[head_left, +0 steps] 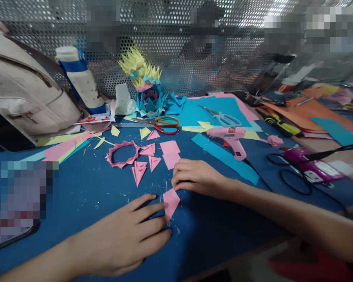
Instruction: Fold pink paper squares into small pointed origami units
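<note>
A small pink paper piece [171, 203], folded to a point at the bottom, lies on the blue tabletop between my hands. My left hand [120, 231] is flat with its fingers spread, their tips at the paper's left edge. Curled together, the fingers of my right hand [198, 177] pinch the paper's top corner. Just beyond are two pink squares [170, 148], partly overlapping. Several folded pink triangles [139, 172] lie to their left, beside a ring of joined pink points [122, 154].
A pink glue gun [228, 138] rests on a blue paper strip [223, 158], its cord trailing right. Scissors [166, 124] and light blue scissors [222, 115] lie behind. Folded paper crowns [150, 94], a bottle [79, 78] and a backpack [26, 86] stand along the perforated screen.
</note>
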Motion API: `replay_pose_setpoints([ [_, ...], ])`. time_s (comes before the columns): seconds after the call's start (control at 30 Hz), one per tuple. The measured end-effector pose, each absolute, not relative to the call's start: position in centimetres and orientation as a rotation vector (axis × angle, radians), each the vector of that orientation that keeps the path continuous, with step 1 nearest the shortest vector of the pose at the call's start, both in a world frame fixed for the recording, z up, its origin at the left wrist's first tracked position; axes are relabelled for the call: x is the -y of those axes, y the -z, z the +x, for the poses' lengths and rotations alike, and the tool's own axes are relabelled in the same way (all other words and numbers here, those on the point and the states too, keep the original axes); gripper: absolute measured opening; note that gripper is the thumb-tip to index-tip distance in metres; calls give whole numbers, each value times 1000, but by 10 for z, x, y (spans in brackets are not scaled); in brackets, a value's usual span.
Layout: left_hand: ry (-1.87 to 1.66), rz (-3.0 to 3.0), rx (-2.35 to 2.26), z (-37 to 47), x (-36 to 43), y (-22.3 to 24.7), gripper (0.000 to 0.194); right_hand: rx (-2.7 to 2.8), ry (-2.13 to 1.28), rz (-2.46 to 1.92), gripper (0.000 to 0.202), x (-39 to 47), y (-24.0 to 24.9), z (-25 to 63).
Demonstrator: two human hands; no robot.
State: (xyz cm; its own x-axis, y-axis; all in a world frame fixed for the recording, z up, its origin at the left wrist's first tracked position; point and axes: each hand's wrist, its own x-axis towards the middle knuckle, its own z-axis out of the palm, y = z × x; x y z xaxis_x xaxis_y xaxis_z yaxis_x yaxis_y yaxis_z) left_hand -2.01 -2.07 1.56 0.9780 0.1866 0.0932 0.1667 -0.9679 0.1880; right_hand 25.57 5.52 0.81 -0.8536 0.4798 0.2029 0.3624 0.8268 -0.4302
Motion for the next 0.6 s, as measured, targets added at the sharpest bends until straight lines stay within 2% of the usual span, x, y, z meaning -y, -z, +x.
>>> replay_pose_setpoints([
  [0.17, -194, 2945, -259, -20, 22, -15, 44, 2809, -352, -684, 23, -53, -6, 255],
  [0.33, -142, 2953, -258, -20, 21, -17, 45, 2540, -841, -928, 12, -52, -22, 258],
  [0.47, -153, 2949, -257, -20, 20, -18, 44, 2188, -1233, -902, 14, -53, -25, 259],
  [0.6, -162, 2948, -255, -20, 20, -19, 46, 1871, -1418, -880, 22, -61, -20, 262],
])
